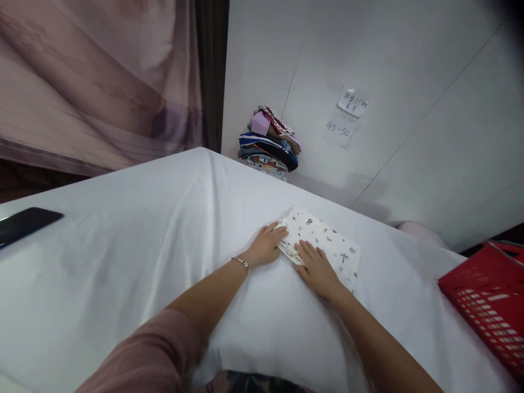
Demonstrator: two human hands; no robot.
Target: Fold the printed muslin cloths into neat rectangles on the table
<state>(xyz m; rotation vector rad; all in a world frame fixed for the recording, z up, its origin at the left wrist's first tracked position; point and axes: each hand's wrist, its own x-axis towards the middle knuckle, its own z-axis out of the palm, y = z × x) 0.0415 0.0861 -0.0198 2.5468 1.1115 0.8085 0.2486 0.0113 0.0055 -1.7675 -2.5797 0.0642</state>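
A white cloth (333, 240) with small scattered prints lies folded into a flat, roughly rectangular bundle on the white-covered table. At its left end rests my left hand (268, 244), fingers stretched out and touching the cloth's edge. My right hand (318, 270) lies flat on the near side of the bundle with its fingers spread. Layers with a denser pattern show along the near left edge between my two hands. Neither hand grips anything.
Folded clothes (270, 139) stand stacked beyond the table's far edge, by the wall. A red plastic basket (487, 295) sits at the right. On the left lies a dark flat device (28, 224). Handwritten paper notes (346, 117) hang on the wall, and a pinkish curtain (102, 71) hangs far left.
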